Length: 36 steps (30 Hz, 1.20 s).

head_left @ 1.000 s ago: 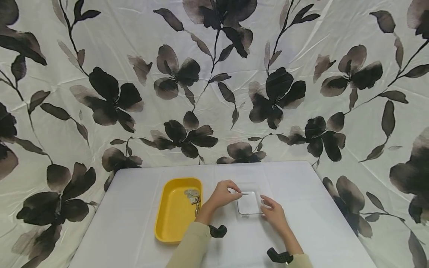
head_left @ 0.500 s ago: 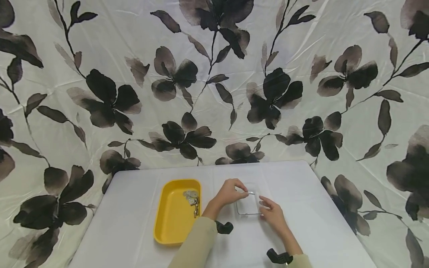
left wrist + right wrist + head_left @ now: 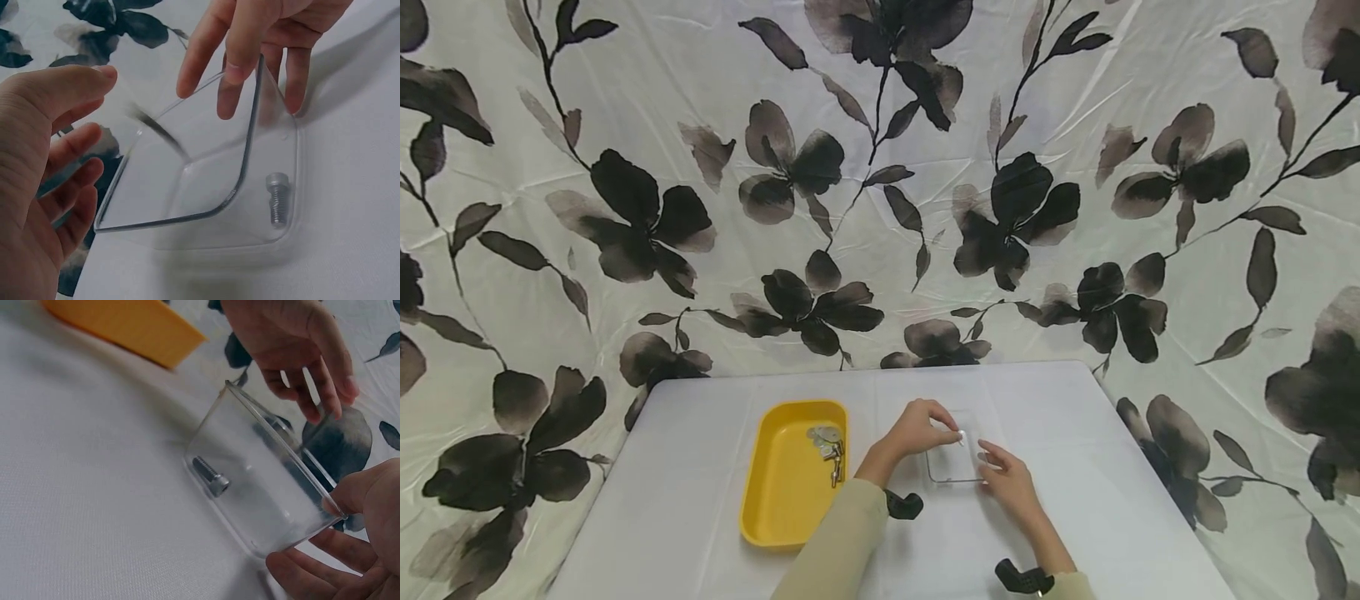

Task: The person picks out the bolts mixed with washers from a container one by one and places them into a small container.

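Note:
A clear square container (image 3: 951, 481) stands on the white table, and one socket head bolt (image 3: 278, 200) lies in it. My right hand (image 3: 1009, 479) grips the container's right side, its thumb at the rim and its fingers against the outside. Over the container's left side is my left hand (image 3: 917, 429), its thumb and fingers apart in the left wrist view. Just off those fingertips, a thin grey metal piece (image 3: 161, 132) is in the air over the opening, blurred by motion. Its exact kind is unclear.
To the left stands a yellow tray (image 3: 775, 500). Several flat metal discs (image 3: 824, 434) and small bolts (image 3: 835, 465) lie along its right side. A floral cloth (image 3: 880, 208) hangs behind the white table (image 3: 685, 467).
My left hand has moved slightly right over the container and let go of the thin metal piece it was pinching. My right hand has stayed at the container's right side.

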Available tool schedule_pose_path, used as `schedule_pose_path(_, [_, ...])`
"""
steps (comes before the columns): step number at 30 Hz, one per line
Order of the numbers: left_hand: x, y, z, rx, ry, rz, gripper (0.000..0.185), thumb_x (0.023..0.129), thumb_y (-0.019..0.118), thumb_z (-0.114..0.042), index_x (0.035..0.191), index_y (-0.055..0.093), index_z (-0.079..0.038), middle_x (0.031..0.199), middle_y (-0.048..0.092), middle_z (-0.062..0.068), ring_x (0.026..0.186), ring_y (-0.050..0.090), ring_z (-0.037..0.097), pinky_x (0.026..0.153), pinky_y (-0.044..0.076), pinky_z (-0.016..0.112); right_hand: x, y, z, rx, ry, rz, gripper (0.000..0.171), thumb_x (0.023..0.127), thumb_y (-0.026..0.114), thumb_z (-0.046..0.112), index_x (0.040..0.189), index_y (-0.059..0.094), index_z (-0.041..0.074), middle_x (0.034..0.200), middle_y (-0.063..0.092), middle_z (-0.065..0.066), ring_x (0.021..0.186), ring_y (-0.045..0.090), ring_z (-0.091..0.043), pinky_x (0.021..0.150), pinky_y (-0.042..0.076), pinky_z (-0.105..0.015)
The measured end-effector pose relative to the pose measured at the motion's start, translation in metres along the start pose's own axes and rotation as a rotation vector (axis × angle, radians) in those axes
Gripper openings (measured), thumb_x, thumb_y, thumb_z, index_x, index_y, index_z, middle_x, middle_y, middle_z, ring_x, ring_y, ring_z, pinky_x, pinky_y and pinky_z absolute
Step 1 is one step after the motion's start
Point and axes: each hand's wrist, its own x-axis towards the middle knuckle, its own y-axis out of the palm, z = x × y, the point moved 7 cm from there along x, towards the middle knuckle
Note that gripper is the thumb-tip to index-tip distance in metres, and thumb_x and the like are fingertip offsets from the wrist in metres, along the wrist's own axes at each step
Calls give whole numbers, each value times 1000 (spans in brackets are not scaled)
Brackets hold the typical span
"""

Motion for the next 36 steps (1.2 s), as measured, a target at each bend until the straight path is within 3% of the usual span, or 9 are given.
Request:
schedule_pose_path(7, [-6,-1,7,-41,-38,6,16,80,80,-31,90,78,-18,90,66,-12,102,62,25,84,49,34,0,0,0,-5,-11,4,43,90,61,2,133,58,4,126,57,-28,101,65,-38,72,56,-36])
schedule_pose_path(19, [-26,-18,3,-31,6,73,12,84,77,-23,92,75,-15,90,67,-5,97,61,29,78,49,28,0,-1,2,-13,-18,-6,43,90,61,2,133,58,5,127,57,-28,101,65,-37,72,56,-33])
schedule_pose_path(29, [-50,-34,3,-20,35,111,11,86,75,-27,94,74,-20,91,65,-11,94,59,13,84,50,34,-9,0,1,-73,-57,-20,40,90,63,6,130,60,4,125,57,-29,95,67,-34,69,57,-32])
schedule_pose_path(36, [-60,-53,-2,-41,50,111,11,87,74,-24,95,74,-17,92,65,-11,97,61,26,87,50,43,-6,-3,9,-117,-63,13,39,92,64,10,130,60,6,127,56,-28,97,67,-32,71,56,-32])
